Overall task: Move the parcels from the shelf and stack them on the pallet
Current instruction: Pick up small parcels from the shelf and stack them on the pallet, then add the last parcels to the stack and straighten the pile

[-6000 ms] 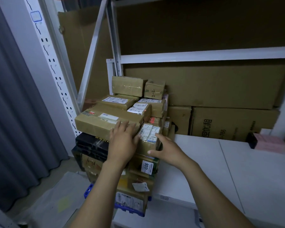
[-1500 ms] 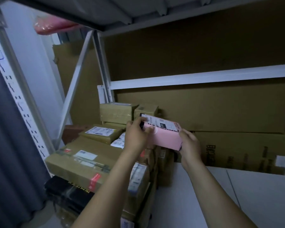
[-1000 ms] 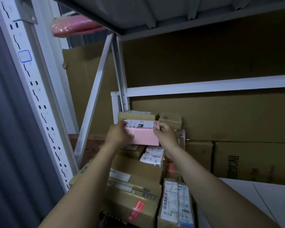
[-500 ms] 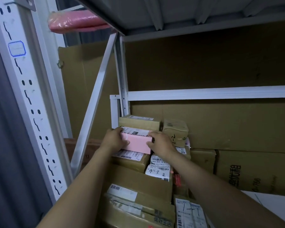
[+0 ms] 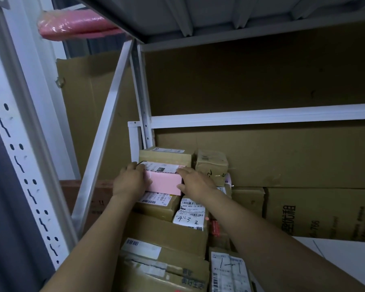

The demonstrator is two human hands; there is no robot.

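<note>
Left hand (image 5: 131, 182) is wrapped round the left end of the pink box (image 5: 163, 184), fingers curled over the top edge. The right hand (image 5: 195, 183) has the other end, fingers laid over the top corner and thumb down on the front face. So it's a two-handed hold, one hand per end, with the box level and its white label (image 5: 159, 166) facing up.

Where the box is: on top of the pile of parcels (image 5: 167, 234), tucked against the brown box (image 5: 167, 153) at the back and sitting over a labelled parcel (image 5: 156, 204). Its bottom edge looks to be touching that parcel, but honestly I can't tell if the weight is fully down. A small taped box (image 5: 211, 165) is just beside it on the right, behind the right hand.

My read: this is the setting-down bit of one round, with the pink box going onto the stack. The pallet itself isn't in shot; I'm guessing it's under the pile.

Next I'd say: check the box sits flat and isn't hanging off the front of the labelled parcel, and nudge it back if needed. Then open both hands and slide them out without dragging it. It's tight on the right with the taped box there, so that hand should probably come out toward the front. After that it's over to the shelf (image 5: 261, 116) for another one.
</note>
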